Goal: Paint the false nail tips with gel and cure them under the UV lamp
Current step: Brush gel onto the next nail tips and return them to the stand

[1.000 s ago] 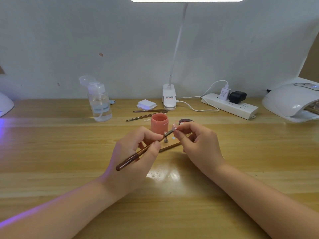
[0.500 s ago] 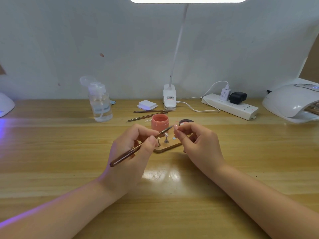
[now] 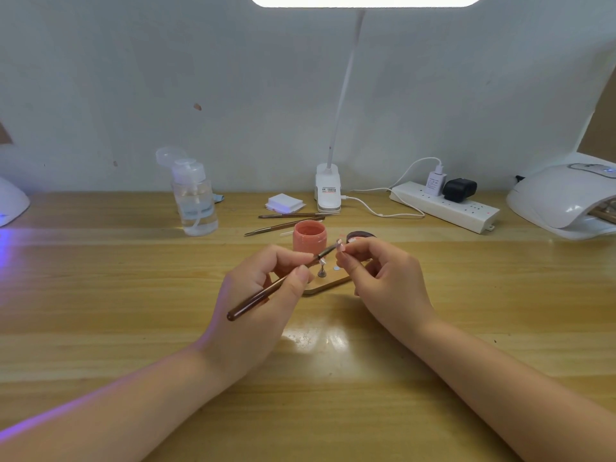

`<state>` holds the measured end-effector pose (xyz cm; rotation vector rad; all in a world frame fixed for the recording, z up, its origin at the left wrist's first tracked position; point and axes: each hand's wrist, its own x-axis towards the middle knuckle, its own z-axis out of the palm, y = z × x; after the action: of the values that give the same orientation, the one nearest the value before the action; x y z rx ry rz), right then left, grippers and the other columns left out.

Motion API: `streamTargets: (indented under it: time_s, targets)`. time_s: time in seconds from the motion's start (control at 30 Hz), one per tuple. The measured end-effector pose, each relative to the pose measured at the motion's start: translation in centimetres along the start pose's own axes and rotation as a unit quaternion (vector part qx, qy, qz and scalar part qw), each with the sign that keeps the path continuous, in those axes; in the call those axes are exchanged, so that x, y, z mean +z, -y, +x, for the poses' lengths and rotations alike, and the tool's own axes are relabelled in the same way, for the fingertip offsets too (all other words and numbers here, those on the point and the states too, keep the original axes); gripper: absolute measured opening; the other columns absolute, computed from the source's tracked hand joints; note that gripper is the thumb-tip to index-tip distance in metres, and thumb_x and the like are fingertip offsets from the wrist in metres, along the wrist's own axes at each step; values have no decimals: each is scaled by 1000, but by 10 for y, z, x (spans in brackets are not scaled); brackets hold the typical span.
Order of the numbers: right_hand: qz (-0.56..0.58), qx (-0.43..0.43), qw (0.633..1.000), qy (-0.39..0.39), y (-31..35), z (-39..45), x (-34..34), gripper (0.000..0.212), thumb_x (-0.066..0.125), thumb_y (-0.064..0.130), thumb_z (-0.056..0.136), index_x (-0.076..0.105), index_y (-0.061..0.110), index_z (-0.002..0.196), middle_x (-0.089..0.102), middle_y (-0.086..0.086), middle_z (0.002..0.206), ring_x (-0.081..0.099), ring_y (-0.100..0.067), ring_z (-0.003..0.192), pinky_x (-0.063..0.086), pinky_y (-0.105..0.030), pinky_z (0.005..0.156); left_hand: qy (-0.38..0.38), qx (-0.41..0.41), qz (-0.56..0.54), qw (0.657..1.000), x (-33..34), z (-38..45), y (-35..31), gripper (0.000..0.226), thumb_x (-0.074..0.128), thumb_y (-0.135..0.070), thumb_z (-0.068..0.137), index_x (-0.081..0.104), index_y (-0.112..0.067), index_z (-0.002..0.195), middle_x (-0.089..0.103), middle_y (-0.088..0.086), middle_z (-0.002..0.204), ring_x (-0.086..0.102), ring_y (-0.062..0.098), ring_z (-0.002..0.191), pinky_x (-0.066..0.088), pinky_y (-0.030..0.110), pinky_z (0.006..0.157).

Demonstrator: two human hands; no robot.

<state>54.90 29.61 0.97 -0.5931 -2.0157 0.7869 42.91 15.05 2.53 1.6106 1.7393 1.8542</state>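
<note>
Pink gel is going onto a tip (image 3: 340, 247) right now: the right hand (image 3: 386, 285) pinches it up between thumb and finger, and the left hand (image 3: 263, 295) grips the brush (image 3: 283, 280) like a pencil, bristles touching the tip. Both hands hover just above the wooden stand (image 3: 328, 283), which has a metal peg (image 3: 321, 271) sticking up. To do this bit well I'd say keep the wrists or forearms braced on the worktop (image 3: 100, 311), use short light strokes from base to free edge, and don't flood the sides, since gel creeping onto the fingers makes a mess. The open jar (image 3: 310, 235) sits just behind the hands with its lid (image 3: 360, 235) beside it, so reloading is a tiny reach, but an elbow flick could knock it. The UV lamp (image 3: 566, 201) is well off to the right at the worktop's far edge, with bare wood between, so carrying the tip over looks easy. Watch the power strip (image 3: 445, 206) and its cable on that side. Spare brushes (image 3: 286, 221) and a pump bottle (image 3: 195, 201) sit further back.
</note>
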Motion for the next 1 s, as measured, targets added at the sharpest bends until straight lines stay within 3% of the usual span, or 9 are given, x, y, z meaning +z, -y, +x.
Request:
streamTargets:
  time_s: [0.1, 0.33, 0.53, 0.77, 1.0]
  targets:
    - [1, -3, 1000, -6, 0, 0, 1, 9, 70, 15, 87, 72, 16, 96, 68, 6, 81, 58, -20, 58, 53, -47, 60, -1, 17, 0, 1000, -2, -1, 0, 14, 57, -33, 80, 66, -24, 87, 71, -15, 77, 63, 1, 74, 44, 10, 68]
    - [-10, 0, 1000, -13, 0, 0, 1, 18, 68, 20, 89, 70, 15, 107, 70, 7, 87, 60, -19, 57, 54, -43, 62, -8, 0, -25, 1000, 1, 1, 0, 14, 58, -21, 88, 67, -21, 99, 72, -14, 89, 66, 1, 83, 45, 8, 71]
    - [-6, 9, 1000, -9, 1, 1, 0, 19, 68, 19, 89, 69, 16, 108, 69, 10, 87, 62, -16, 63, 55, -42, 64, 8, 19, 32, 999, -2, 0, 1, 18, 57, -37, 85, 68, -26, 93, 71, -7, 85, 64, 12, 78, 49, 21, 70]
    - [11, 7, 1000, -12, 1, 0, 0, 11, 68, 20, 89, 69, 18, 100, 69, 9, 83, 62, -20, 61, 54, -45, 61, -2, 0, 18, 1000, 0, 1, 0, 15, 61, -29, 88, 68, -29, 101, 72, -13, 92, 65, 8, 89, 46, 13, 74]
    - [10, 6, 1000, -7, 0, 1, -1, 11, 68, 19, 89, 70, 17, 99, 67, 10, 81, 60, -18, 61, 54, -45, 62, 2, 28, 34, 999, -3, -1, -2, 15, 57, -34, 84, 66, -26, 92, 70, -13, 85, 62, 8, 78, 46, 16, 68]
